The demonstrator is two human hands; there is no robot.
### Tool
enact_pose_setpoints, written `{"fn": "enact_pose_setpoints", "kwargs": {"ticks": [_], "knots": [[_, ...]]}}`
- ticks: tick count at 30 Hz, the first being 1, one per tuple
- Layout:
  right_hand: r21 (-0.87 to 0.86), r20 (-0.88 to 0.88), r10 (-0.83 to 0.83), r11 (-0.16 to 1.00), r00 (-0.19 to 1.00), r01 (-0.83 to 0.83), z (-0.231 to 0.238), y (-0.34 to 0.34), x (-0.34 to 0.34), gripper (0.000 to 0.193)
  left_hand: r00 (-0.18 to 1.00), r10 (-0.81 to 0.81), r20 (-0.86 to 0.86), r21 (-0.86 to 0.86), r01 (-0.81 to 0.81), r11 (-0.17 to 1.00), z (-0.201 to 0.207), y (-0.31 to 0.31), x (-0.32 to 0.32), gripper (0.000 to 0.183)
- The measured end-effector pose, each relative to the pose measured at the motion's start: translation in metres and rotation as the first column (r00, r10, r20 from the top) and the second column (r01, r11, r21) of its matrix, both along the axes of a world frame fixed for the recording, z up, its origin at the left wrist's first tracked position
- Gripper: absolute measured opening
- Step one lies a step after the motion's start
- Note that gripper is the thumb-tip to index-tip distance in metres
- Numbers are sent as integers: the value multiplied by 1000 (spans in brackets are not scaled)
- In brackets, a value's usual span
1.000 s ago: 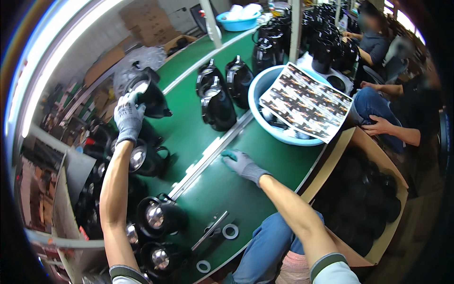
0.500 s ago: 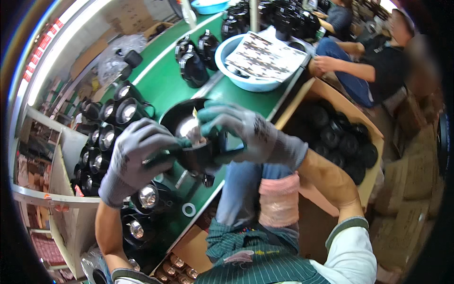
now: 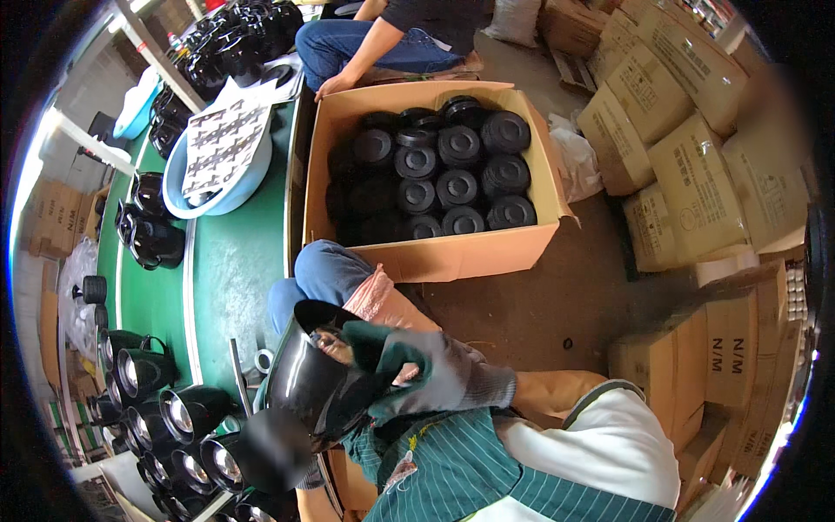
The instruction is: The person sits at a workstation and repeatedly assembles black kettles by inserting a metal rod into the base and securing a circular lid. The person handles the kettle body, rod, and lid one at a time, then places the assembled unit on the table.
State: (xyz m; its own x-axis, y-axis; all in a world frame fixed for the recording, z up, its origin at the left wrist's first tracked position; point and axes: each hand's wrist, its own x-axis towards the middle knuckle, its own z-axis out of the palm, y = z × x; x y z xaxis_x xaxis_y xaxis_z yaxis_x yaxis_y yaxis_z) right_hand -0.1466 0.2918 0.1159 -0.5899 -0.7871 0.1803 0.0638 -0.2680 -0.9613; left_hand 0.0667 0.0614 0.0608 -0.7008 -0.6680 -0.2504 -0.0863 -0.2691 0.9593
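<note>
A glossy black jug (image 3: 300, 383) is held tilted over my lap, its wide mouth facing up and showing a shiny, coppery reflection inside. My right hand (image 3: 413, 370), in a grey glove with dark green palm and fingers, is closed at the jug's side by the rim. Of my left hand, only the grey glove cuff (image 3: 310, 474) shows under the jug. Its fingers are hidden behind the jug and a blurred dark patch. Several black jugs with silvery insides, such as this jug (image 3: 181, 416), lie on the green table to my left.
An open cardboard box (image 3: 435, 261) beyond my knees holds stacked round black lids (image 3: 457, 187). A light blue basin (image 3: 248, 191) with a patterned sheet (image 3: 226, 143) sits on the green table (image 3: 230, 300). Another person (image 3: 374, 43) sits behind the box. Cartons (image 3: 696, 191) are piled on the right.
The view has swung to the right, bringing the lid box to the middle. The jug has come down towards my lap, and my left hand has gone mostly out of sight beneath it.
</note>
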Motion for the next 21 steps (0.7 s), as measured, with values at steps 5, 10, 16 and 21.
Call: {"fn": "enact_pose_setpoints", "kwargs": {"ticks": [5, 10, 16, 21], "knots": [[195, -339, 180, 974, 923, -119, 2, -1, -19, 49, 997, -20, 71, 83, 14, 996, -24, -5, -22, 54], [239, 31, 332, 913, 943, -330, 6, -7, -98, 53, 991, -19, 135, 122, 3, 993, -47, -13, -53, 50], [647, -727, -315, -15, 611, 762, -162, 38, -342, 124, 971, 10, 238, 141, -45, 989, -66, -28, -78, 45], [609, -715, 155, -342, 682, 716, -163, 94, -463, 145, 949, 40, 314, 158, -94, 983, -78, -41, -90, 41]]}}
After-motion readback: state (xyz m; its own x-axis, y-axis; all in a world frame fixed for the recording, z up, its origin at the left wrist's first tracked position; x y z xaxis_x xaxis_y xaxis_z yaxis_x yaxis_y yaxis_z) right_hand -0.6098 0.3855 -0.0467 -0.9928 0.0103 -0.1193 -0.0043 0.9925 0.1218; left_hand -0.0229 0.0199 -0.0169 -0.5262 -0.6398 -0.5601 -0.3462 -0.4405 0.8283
